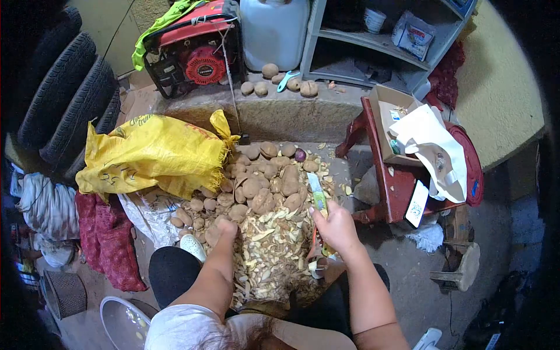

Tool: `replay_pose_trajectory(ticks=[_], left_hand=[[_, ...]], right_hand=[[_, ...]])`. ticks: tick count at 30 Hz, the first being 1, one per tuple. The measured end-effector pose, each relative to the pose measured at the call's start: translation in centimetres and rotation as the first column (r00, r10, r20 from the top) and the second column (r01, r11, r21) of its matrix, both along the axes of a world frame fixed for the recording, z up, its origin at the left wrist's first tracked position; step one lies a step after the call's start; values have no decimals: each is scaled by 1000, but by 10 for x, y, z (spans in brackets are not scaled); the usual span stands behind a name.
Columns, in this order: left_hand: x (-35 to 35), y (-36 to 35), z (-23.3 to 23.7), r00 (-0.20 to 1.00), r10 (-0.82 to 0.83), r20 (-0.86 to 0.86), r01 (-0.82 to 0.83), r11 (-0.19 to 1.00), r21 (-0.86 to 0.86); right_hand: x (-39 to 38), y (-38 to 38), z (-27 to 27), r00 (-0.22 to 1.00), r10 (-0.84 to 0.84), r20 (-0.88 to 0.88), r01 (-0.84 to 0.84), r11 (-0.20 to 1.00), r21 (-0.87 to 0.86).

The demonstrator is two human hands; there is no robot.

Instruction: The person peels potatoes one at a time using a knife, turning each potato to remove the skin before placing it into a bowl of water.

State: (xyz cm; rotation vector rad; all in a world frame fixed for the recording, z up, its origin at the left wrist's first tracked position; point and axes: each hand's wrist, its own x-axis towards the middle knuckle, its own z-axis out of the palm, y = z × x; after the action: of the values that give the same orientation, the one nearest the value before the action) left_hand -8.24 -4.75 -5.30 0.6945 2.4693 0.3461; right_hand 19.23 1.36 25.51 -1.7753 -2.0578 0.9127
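The yellow sack (153, 156) is floppy and wrinkly, with frayed threads at its right end. I can't see what is in it. Lots of brown potatoes (251, 188) lie in a bumpy heap by that frayed end. Some are round, some long, and they look rough and dusty. Below them, down and to the right of the sack, is a big pile of thin, curly, pale peels (268, 248).

The left hand (226, 228) is down by the potatoes, below the sack's right end. I can't tell how far it is open or if it holds one. The right hand (335, 224) is over the right side of the peels, closed around the green handle of a knife (319, 195). The knife's flat, pale blade points up, away from the person.

Below the sack is a red net bag (108, 245), full of lumpy, round things. Lower still, a smooth, pale tub (103, 318) has some yellowish pieces in it. Far to the right of the sack, a red table (385, 189) holds an open cardboard box (402, 159) with small things inside, and a crumpled white bag (429, 140) leans over it. Above the sack's right side sits a red machine (204, 65).
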Motion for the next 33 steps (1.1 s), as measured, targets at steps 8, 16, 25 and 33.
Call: replay_pose_trajectory(ticks=[8,16,25,33], left_hand=[[19,23,51,975,-147,-165,156,987,47],[58,17,45,950,-117,-289,264,795,546],[106,-44,27,657,-715,-240,732,528,430],[92,-21,33,828,-538,-159,554,738,385]], right_hand=[[2,1,-2,1000,9,-14,-9,1000,10],[0,1,-2,1000,14,-3,-14,998,54],[-2,1,-1,999,34,-16,-33,997,71],[-1,0,3,999,44,8,-44,998,54]])
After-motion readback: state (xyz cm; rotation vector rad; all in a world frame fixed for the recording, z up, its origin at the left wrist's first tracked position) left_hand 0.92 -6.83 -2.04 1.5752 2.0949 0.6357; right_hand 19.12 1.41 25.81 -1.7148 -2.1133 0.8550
